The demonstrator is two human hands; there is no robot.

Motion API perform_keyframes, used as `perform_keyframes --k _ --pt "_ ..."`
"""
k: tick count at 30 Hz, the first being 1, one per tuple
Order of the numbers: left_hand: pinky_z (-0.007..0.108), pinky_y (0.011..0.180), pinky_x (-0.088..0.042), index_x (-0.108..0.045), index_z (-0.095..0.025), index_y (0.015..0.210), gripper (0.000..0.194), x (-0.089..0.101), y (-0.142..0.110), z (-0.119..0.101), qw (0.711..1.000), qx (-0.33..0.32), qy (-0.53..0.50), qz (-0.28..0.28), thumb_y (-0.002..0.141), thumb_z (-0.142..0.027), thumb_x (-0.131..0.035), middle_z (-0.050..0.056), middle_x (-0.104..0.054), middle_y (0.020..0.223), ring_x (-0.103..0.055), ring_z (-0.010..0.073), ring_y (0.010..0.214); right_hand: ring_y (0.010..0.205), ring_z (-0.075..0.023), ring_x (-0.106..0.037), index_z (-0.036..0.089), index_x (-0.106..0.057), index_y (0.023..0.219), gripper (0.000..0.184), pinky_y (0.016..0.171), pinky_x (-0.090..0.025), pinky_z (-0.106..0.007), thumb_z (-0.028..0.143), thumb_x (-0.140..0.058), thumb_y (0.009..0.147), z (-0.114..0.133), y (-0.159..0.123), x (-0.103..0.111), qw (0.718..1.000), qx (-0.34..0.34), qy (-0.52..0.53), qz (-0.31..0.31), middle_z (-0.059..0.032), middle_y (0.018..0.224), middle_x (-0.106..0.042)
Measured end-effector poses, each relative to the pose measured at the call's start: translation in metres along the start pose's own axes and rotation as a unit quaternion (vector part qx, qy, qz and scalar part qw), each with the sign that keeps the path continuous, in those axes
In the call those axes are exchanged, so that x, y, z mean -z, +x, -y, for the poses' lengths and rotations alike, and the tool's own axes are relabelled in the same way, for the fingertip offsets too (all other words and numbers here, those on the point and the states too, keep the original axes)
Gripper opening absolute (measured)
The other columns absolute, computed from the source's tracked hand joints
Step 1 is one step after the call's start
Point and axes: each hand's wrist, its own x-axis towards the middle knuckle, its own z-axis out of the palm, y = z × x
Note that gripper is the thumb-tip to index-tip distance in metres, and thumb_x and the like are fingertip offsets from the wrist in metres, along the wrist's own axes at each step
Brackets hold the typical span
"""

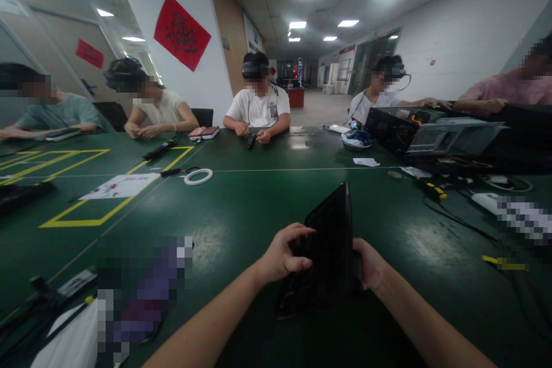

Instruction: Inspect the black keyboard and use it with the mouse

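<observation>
A flat black panel, dark and perforated, stands tilted up on its edge on the green table just in front of me. My left hand grips its left side, fingers curled over the face and thumb pressed on it. My right hand holds the right edge from behind; its fingers are mostly hidden by the panel. Both forearms reach in from the bottom of the view.
An open black computer case with cables sits at the right. A white ring, a paper sheet and yellow tape lines lie at the left. Several people sit around the far side. A yellow-handled tool lies near right.
</observation>
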Motion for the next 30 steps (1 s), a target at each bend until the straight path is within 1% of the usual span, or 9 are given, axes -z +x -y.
perform_keyframes --k 3,7,10,13,15,18,23,28,30 --pt "0.029 0.069 -0.043 -0.064 -0.013 0.099 0.053 0.000 0.001 -0.002 0.993 0.063 -0.080 -0.060 0.062 -0.050 -0.069 0.007 -0.058 0.090 -0.053 0.0188 0.078 0.055 -0.0228 -0.064 0.006 -0.058 0.089 0.045 0.028 -0.029 -0.018 0.046 -0.040 0.078 0.010 -0.010 -0.009 0.998 0.012 0.006 -0.058 -0.0152 0.066 -0.066" --pt "0.026 0.061 -0.044 -0.064 -0.011 0.085 0.036 -0.001 0.003 -0.011 0.974 0.129 -0.147 -0.113 0.068 -0.042 -0.068 0.004 -0.059 0.073 -0.053 0.0150 0.066 0.079 -0.0217 -0.064 0.013 -0.059 0.103 0.042 0.060 -0.048 -0.029 0.046 -0.048 0.080 0.022 -0.024 -0.025 0.966 0.156 -0.103 -0.179 -0.0108 0.084 -0.066" --pt "0.027 0.061 -0.044 -0.065 -0.011 0.082 0.034 -0.004 0.004 -0.010 0.971 0.138 -0.146 -0.130 0.066 -0.041 -0.069 0.005 -0.060 0.073 -0.054 0.0160 0.067 0.097 -0.0225 -0.055 0.022 -0.058 0.114 0.041 0.087 -0.042 -0.042 0.038 -0.057 0.076 0.023 -0.025 -0.034 0.862 0.253 -0.357 -0.255 -0.0081 0.103 -0.058" --pt "0.028 0.065 -0.044 -0.064 -0.011 0.092 0.043 -0.007 0.004 0.000 0.974 0.115 -0.127 -0.147 0.062 -0.041 -0.072 0.006 -0.062 0.080 -0.055 0.0179 0.073 0.101 -0.0242 -0.048 0.027 -0.058 0.115 0.039 0.089 -0.040 -0.045 0.031 -0.058 0.076 0.016 -0.017 -0.035 0.732 0.305 -0.526 -0.308 -0.0082 0.105 -0.051" --pt "0.029 0.070 -0.044 -0.063 -0.012 0.098 0.050 -0.008 0.004 0.007 0.979 0.089 -0.109 -0.150 0.059 -0.042 -0.074 0.006 -0.061 0.084 -0.056 0.0192 0.077 0.104 -0.0245 -0.045 0.028 -0.059 0.114 0.037 0.091 -0.040 -0.046 0.028 -0.057 0.076 0.009 -0.009 -0.031 0.695 0.329 -0.554 -0.319 -0.0084 0.107 -0.049" --pt "0.031 0.077 -0.043 -0.062 -0.012 0.100 0.057 -0.008 0.003 0.011 0.985 0.057 -0.058 -0.155 0.055 -0.044 -0.076 0.007 -0.060 0.089 -0.055 0.0211 0.084 0.111 -0.0249 -0.042 0.028 -0.058 0.112 0.036 0.095 -0.038 -0.046 0.026 -0.058 0.076 0.001 0.000 -0.023 0.677 0.364 -0.553 -0.323 -0.0083 0.114 -0.046" --pt "0.032 0.077 -0.043 -0.060 -0.013 0.101 0.061 -0.008 0.001 0.011 0.989 0.040 0.006 -0.144 0.053 -0.045 -0.078 0.008 -0.058 0.091 -0.054 0.0219 0.086 0.110 -0.0211 -0.043 0.023 -0.049 0.111 0.035 0.096 -0.039 -0.042 0.020 -0.055 0.077 0.002 0.001 -0.017 0.696 0.380 -0.544 -0.273 -0.0082 0.115 -0.044" --pt "0.033 0.077 -0.044 -0.060 -0.014 0.103 0.063 -0.009 -0.001 0.012 0.987 0.038 0.079 -0.133 0.052 -0.046 -0.078 0.008 -0.057 0.091 -0.053 0.0224 0.086 0.113 -0.0235 -0.039 0.022 -0.053 0.104 0.029 0.096 -0.037 -0.044 0.019 -0.056 0.076 0.010 -0.006 -0.016 0.640 0.405 -0.608 -0.238 -0.0085 0.112 -0.048" --pt "0.034 0.078 -0.044 -0.060 -0.014 0.103 0.062 -0.008 0.000 0.010 0.985 0.031 0.119 -0.124 0.053 -0.045 -0.077 0.008 -0.056 0.093 -0.054 0.0228 0.087 0.115 -0.0256 -0.038 0.022 -0.055 0.103 0.028 0.097 -0.036 -0.046 0.023 -0.058 0.075 0.010 -0.007 -0.015 0.650 0.403 -0.604 -0.224 -0.0088 0.112 -0.050"
